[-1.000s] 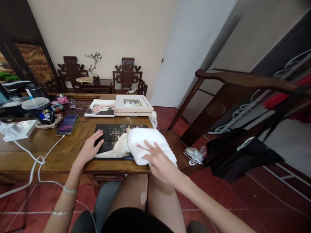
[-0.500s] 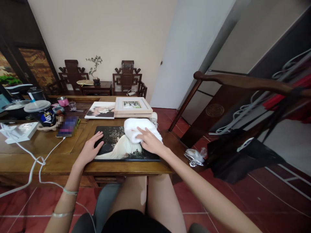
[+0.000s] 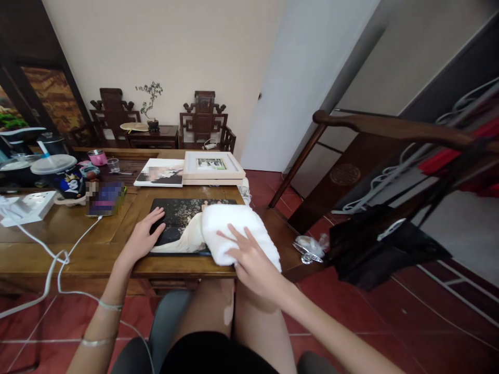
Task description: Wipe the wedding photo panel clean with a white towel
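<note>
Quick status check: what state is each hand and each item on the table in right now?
Left hand: open, flat on the photo print.
Right hand: open, pressing the white towel.
White towel: bunched, over the print's right side.
Photo print: lying flat on the table.
Framed picture: lying flat.
Lidded cup: upright, straw in.
Phone: cable plugged in.

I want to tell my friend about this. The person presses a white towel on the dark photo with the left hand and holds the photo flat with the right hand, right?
Not quite: the hands are swapped. In the head view, the right hand presses the white towel on the dark photo, and the left hand holds the photo flat.
</note>
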Demonstrator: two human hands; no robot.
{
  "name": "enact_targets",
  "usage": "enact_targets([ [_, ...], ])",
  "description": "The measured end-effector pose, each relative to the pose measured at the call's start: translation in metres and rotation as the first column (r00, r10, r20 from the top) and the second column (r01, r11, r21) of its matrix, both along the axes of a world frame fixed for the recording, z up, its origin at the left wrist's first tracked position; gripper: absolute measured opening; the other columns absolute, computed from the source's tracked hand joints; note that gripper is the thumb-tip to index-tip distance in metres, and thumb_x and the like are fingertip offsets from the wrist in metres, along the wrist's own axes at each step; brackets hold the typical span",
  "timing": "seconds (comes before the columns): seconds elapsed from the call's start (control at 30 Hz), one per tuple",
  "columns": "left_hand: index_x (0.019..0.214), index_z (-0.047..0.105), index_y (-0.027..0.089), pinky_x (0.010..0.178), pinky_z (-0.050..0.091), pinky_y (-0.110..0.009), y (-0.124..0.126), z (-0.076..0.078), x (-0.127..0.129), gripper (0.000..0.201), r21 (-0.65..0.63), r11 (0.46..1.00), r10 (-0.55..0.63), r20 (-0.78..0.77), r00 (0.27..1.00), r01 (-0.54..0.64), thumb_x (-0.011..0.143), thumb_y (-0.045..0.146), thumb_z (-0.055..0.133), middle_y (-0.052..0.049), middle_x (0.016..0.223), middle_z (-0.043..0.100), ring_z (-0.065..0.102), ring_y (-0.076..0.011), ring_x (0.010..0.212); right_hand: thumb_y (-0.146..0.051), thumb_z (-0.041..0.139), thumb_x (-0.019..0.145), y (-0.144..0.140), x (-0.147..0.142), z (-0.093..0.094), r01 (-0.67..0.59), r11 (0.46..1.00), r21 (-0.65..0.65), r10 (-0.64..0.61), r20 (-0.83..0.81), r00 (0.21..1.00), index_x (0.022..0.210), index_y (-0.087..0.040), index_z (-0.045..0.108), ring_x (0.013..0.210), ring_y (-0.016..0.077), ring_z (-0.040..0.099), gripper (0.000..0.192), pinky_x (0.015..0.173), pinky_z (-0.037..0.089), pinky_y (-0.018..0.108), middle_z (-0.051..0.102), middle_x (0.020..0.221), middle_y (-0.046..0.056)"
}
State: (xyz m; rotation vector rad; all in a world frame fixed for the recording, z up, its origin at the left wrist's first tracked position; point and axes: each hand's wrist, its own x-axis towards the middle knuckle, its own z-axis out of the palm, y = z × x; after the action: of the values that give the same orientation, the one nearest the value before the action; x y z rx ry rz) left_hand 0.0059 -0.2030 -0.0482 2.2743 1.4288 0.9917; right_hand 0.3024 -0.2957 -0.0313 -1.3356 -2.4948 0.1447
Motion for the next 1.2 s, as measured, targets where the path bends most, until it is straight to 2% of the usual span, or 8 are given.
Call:
enact_targets([
  [0.13, 0.122, 0.058, 0.014, 0.111, 0.029, -0.043, 0.001, -0.002, 0.000, 0.050, 0.007, 1.000, 0.001, 0.000, 1.000, -0.001, 0.088, 0.048, 0.043, -0.012, 0.136, 0.051, 0.041, -0.0233, 0.131, 0.003, 0.039, 0.054, -0.036, 0.009, 0.002, -0.135, 0.991, -0.010, 0.135, -0.007, 0.991, 0.079, -0.025, 0.066, 0.141, 0.0229, 0.013, 0.046, 0.114, 0.013, 0.057, 0.038, 0.144, -0.005],
  [0.23, 0.122, 0.057, 0.014, 0.111, 0.029, -0.044, 0.002, -0.003, -0.001, 0.050, 0.001, 1.000, -0.005, -0.003, 1.000, 0.005, 0.088, 0.047, 0.043, -0.012, 0.136, 0.050, 0.041, -0.0231, 0.131, 0.004, 0.038, 0.055, -0.029, 0.014, 0.004, -0.149, 0.988, -0.029, 0.149, -0.005, 0.989, 0.080, -0.024, 0.066, 0.141, 0.0216, 0.016, 0.046, 0.114, 0.014, 0.055, 0.040, 0.143, -0.005],
  [0.57, 0.121, 0.058, 0.012, 0.112, 0.028, -0.042, 0.001, -0.001, -0.002, 0.051, -0.003, 1.000, -0.009, 0.008, 1.000, 0.009, 0.088, 0.048, 0.044, -0.013, 0.136, 0.051, 0.041, -0.0233, 0.131, 0.002, 0.040, 0.065, 0.100, 0.002, 0.009, -0.007, 1.000, -0.006, 0.007, 0.019, 1.000, 0.110, -0.013, 0.063, 0.136, 0.0273, 0.029, 0.052, 0.108, 0.023, 0.053, 0.052, 0.133, 0.017],
  [0.73, 0.122, 0.058, 0.013, 0.111, 0.028, -0.042, 0.001, -0.001, -0.003, 0.049, -0.010, 1.000, -0.005, 0.000, 1.000, 0.005, 0.088, 0.046, 0.044, -0.012, 0.136, 0.050, 0.041, -0.0225, 0.131, 0.003, 0.038, 0.068, 0.130, -0.002, 0.010, 0.072, 0.997, 0.006, -0.073, 0.036, 0.997, 0.113, -0.012, 0.061, 0.135, 0.0276, 0.032, 0.053, 0.105, 0.026, 0.052, 0.063, 0.117, 0.016],
  [0.87, 0.122, 0.058, 0.011, 0.111, 0.028, -0.042, 0.001, -0.001, -0.002, 0.049, -0.010, 1.000, -0.002, 0.001, 1.000, 0.002, 0.089, 0.045, 0.044, -0.013, 0.136, 0.050, 0.041, -0.0225, 0.131, 0.001, 0.038, 0.068, 0.104, 0.002, 0.006, 0.086, 0.996, 0.009, -0.086, 0.048, 0.995, 0.111, -0.011, 0.062, 0.136, 0.0294, 0.029, 0.050, 0.106, 0.023, 0.054, 0.056, 0.127, 0.018],
  [0.97, 0.122, 0.057, 0.009, 0.112, 0.028, -0.040, 0.001, -0.001, -0.001, 0.050, -0.001, 1.000, -0.006, 0.000, 1.000, 0.006, 0.089, 0.045, 0.044, -0.014, 0.135, 0.051, 0.041, -0.0224, 0.131, 0.002, 0.038, 0.066, 0.060, 0.008, 0.002, 0.062, 0.998, 0.009, -0.062, 0.038, 0.997, 0.104, -0.013, 0.063, 0.138, 0.0317, 0.024, 0.048, 0.108, 0.020, 0.059, 0.045, 0.140, 0.014],
  [1.1, 0.121, 0.058, 0.008, 0.111, 0.028, -0.041, 0.002, -0.002, -0.001, 0.051, 0.003, 1.000, -0.005, 0.007, 1.000, 0.005, 0.088, 0.045, 0.044, -0.015, 0.135, 0.051, 0.041, -0.0233, 0.131, 0.005, 0.035, 0.058, -0.007, 0.016, 0.002, -0.031, 0.999, -0.027, 0.031, 0.000, 1.000, 0.093, -0.016, 0.064, 0.141, 0.0271, 0.015, 0.050, 0.111, 0.016, 0.059, 0.040, 0.145, 0.006],
  [1.2, 0.121, 0.058, 0.010, 0.111, 0.028, -0.042, 0.002, -0.003, -0.001, 0.050, 0.004, 1.000, -0.007, 0.016, 1.000, 0.006, 0.088, 0.045, 0.045, -0.015, 0.135, 0.051, 0.042, -0.0239, 0.130, 0.005, 0.036, 0.052, -0.038, 0.018, 0.007, -0.098, 0.993, -0.067, 0.100, 0.014, 0.995, 0.084, -0.017, 0.064, 0.142, 0.0257, 0.011, 0.048, 0.112, 0.014, 0.059, 0.038, 0.146, 0.002],
])
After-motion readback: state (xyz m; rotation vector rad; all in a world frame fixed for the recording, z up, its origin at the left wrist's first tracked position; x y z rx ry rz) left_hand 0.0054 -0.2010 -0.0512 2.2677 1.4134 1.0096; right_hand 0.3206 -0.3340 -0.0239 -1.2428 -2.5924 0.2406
